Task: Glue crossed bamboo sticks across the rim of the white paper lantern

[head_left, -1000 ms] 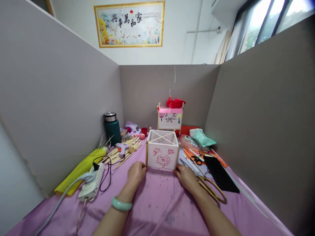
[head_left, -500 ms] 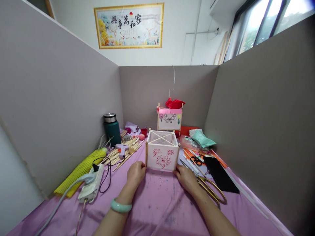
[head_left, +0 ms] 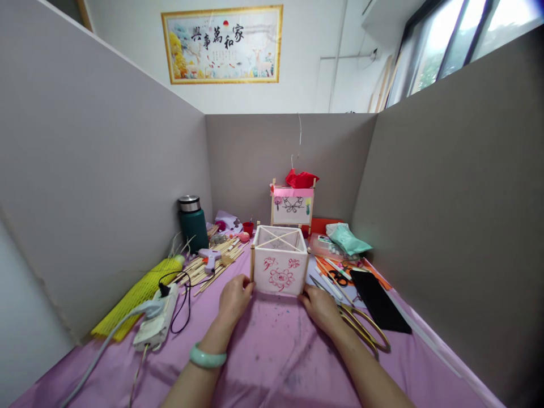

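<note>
A box-shaped white lantern (head_left: 281,269) stands upright on the cloth in front of me, with thin wooden corner posts and red flowers drawn on its front. Two crossed sticks (head_left: 281,239) span its open top. My left hand (head_left: 234,296) is closed at the lower left corner, thumb and fingers at the post. At the lower right corner my right hand (head_left: 318,305) grips in the same way, its fingertips partly hidden. Gold-handled scissors (head_left: 366,328) lie beside and partly under my right forearm.
Behind stands another lantern (head_left: 292,209) with red cloth on top. To the left are a purple glue gun (head_left: 211,258), wooden sticks (head_left: 199,266), a green bottle (head_left: 192,226) and a power strip (head_left: 156,326). A black phone-like slab (head_left: 379,300) and pens (head_left: 329,283) lie right.
Almost nothing differs. My left hand has shifted very slightly up at the lantern's corner; the lantern stays in place between both hands.
</note>
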{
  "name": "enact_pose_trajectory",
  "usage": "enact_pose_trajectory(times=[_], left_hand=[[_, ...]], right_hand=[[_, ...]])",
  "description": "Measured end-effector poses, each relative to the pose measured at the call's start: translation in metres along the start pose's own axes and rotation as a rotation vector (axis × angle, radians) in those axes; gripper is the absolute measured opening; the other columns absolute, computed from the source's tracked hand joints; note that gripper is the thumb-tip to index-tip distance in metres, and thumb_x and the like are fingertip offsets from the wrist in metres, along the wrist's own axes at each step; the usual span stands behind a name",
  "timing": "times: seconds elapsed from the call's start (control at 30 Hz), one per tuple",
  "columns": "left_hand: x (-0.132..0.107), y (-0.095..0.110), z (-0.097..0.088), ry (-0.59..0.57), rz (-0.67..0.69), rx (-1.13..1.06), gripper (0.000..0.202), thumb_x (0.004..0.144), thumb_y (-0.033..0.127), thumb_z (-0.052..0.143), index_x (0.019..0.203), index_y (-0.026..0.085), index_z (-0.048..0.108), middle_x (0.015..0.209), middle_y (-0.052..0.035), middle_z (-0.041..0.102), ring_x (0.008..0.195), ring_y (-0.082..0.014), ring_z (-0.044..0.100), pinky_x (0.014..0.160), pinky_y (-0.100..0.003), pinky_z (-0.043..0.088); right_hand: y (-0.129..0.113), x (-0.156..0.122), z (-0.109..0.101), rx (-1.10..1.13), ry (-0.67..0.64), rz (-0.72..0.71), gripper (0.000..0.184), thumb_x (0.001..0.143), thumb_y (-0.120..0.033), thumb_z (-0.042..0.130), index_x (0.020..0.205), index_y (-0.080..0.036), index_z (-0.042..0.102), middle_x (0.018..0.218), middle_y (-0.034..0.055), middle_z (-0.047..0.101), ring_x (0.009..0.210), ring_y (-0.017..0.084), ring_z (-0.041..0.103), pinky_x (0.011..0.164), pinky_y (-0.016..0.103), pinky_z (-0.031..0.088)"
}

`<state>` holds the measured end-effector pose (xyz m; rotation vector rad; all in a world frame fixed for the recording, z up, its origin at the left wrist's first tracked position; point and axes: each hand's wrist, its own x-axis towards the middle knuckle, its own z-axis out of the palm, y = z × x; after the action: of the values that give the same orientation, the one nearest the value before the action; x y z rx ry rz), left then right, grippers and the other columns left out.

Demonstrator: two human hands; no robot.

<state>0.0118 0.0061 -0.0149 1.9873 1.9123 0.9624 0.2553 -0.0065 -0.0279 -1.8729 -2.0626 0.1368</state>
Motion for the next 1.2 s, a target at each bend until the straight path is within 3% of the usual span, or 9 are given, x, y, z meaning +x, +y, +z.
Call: enact_pose_trajectory(times=[0.27, 0.93, 1.2], left_hand=[[0.0011, -0.0001, 0.0018, 0.048, 0.048, -0.062, 0.016, 0.083, 0.028, 0.052, 0.09, 0.02, 0.063, 0.084, -0.0025, 0.07, 0.071, -0.0135, 0.06, 0.065, -0.022, 0.038], [0.0001, 0.0038, -0.0012, 0.062, 0.039, -0.062, 0.015, 0.082, 0.027, 0.053, 0.08, 0.02, 0.065, 0.079, -0.0034, 0.069, 0.07, -0.0154, 0.06, 0.065, -0.024, 0.038], [-0.0006, 0.0037, -0.0014, 0.132, 0.079, -0.122, 0.021, 0.084, 0.037, 0.049, 0.087, 0.02, 0.062, 0.082, -0.002, 0.069, 0.062, -0.0133, 0.06, 0.061, -0.024, 0.038]], right_hand=[[-0.0007, -0.0013, -0.0002, -0.007, 0.01, -0.004, 0.022, 0.085, -0.027, 0.047, 0.096, -0.019, 0.064, 0.101, 0.0086, 0.07, 0.093, 0.023, 0.064, 0.071, 0.028, 0.038], [-0.0005, -0.0013, -0.0006, 0.001, 0.01, 0.002, 0.02, 0.085, -0.026, 0.05, 0.097, -0.019, 0.065, 0.102, 0.008, 0.068, 0.096, 0.022, 0.062, 0.075, 0.027, 0.039], [-0.0013, -0.0015, -0.0025, 0.024, 0.001, -0.002, 0.021, 0.086, -0.027, 0.049, 0.094, -0.017, 0.065, 0.099, 0.0086, 0.069, 0.095, 0.022, 0.063, 0.075, 0.026, 0.039]])
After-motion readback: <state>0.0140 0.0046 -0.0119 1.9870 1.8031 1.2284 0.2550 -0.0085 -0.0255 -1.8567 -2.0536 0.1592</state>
